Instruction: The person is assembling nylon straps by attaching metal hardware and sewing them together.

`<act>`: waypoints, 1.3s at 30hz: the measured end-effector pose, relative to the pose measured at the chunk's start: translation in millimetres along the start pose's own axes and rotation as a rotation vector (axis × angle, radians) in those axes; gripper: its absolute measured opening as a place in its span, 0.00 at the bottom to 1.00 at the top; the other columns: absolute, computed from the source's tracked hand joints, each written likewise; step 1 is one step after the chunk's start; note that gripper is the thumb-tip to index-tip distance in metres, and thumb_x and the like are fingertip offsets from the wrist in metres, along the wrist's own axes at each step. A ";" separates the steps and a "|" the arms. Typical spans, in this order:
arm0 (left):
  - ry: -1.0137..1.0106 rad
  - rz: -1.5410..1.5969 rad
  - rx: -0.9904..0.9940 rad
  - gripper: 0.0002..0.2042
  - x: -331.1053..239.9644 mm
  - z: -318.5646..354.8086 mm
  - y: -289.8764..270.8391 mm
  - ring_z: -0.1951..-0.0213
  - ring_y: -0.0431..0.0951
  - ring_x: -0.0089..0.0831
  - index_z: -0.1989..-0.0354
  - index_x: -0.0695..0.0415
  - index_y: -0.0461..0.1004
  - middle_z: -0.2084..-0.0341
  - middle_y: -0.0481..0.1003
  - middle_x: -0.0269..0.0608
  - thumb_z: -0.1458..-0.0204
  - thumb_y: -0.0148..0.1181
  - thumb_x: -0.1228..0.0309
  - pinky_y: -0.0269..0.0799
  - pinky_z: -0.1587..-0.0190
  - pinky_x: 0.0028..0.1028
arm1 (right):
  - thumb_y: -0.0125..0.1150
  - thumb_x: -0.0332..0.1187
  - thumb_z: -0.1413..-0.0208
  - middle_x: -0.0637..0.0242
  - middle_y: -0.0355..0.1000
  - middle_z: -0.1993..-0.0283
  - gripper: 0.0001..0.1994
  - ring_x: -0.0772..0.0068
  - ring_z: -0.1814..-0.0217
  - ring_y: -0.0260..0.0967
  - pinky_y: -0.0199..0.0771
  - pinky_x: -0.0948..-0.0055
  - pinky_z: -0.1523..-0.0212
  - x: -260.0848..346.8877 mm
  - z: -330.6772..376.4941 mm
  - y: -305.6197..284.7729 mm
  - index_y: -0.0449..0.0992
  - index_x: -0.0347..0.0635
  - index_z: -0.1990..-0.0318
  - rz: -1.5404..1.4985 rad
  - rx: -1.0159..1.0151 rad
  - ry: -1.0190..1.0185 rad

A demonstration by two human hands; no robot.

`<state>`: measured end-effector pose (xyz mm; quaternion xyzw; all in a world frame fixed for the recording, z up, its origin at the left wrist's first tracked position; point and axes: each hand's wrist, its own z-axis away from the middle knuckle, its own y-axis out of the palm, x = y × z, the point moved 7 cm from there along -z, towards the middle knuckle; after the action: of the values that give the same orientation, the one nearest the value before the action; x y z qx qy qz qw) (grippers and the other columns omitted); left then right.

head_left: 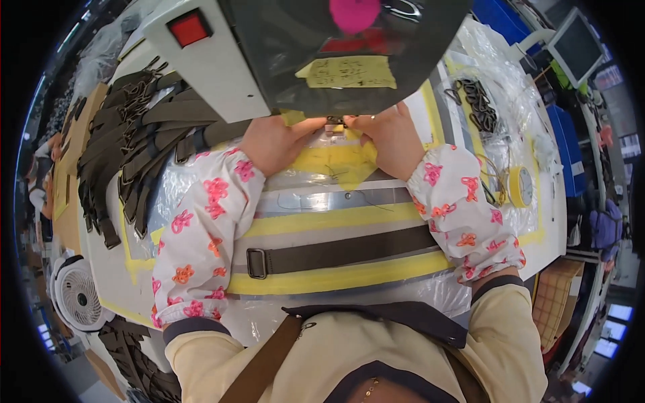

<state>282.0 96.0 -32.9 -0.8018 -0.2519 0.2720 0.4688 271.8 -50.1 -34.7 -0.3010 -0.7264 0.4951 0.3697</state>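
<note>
My left hand [272, 142] and my right hand [395, 142] reach in under the grey-and-white machine head [349, 54]. Both have fingers pinched close around a small dark piece [334, 119] at the machine's working point. Most of that piece is hidden by the fingers and the housing, so I cannot make out what it is. Nearer me, a dark olive webbing strap [349, 252] lies across the table with a rectangular metal buckle [256, 263] at its left end. Its right end passes out of sight by my right sleeve.
Bundled webbing straps with metal hooks [134, 127] are heaped on the left. At the right lie a pile of dark metal buckles [477, 104] and a yellow tape roll [519, 186]. A white fan [79, 295] stands at lower left; a blue bin [566, 151] sits beyond the right edge.
</note>
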 end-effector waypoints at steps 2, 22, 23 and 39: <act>-0.069 0.021 0.041 0.10 3.2 8.8 -18.1 0.77 0.74 0.41 0.61 0.47 0.74 0.81 0.73 0.41 0.52 0.53 0.67 0.69 0.75 0.34 | 0.56 0.24 0.60 0.75 0.71 0.57 0.15 0.71 0.48 0.60 0.45 0.49 0.41 0.0 0.8 2.4 0.75 0.47 0.61 -0.001 -0.017 0.014; -0.318 -0.138 0.767 0.63 193.5 35.9 -75.3 0.39 0.51 0.43 0.37 0.52 0.37 0.40 0.50 0.50 0.84 0.72 0.46 0.43 0.41 0.42 | 0.53 0.21 0.54 0.49 0.67 0.56 0.19 0.46 0.57 0.65 0.66 0.63 0.56 -86.1 185.1 -87.0 0.65 0.36 0.51 0.301 0.140 0.428; -0.316 -0.132 0.760 0.63 191.9 35.7 -75.9 0.39 0.51 0.43 0.37 0.52 0.37 0.40 0.50 0.50 0.84 0.72 0.46 0.43 0.41 0.42 | 0.53 0.21 0.54 0.48 0.66 0.57 0.20 0.45 0.58 0.65 0.66 0.61 0.58 -96.3 195.1 -82.0 0.64 0.36 0.50 0.229 0.203 0.554; -0.470 -0.431 0.105 0.20 124.0 89.6 -152.6 0.73 0.75 0.43 0.68 0.58 0.77 0.78 0.75 0.48 0.64 0.63 0.55 0.71 0.69 0.34 | 0.42 0.29 0.46 0.59 0.65 0.72 0.15 0.68 0.71 0.63 0.63 0.74 0.68 46.4 87.5 -76.8 0.66 0.34 0.51 -0.258 0.064 0.469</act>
<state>288.9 299.0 40.9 -0.6198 -0.5031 0.3568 0.4853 168.0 -81.6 28.0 -0.3007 -0.6372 0.3834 0.5971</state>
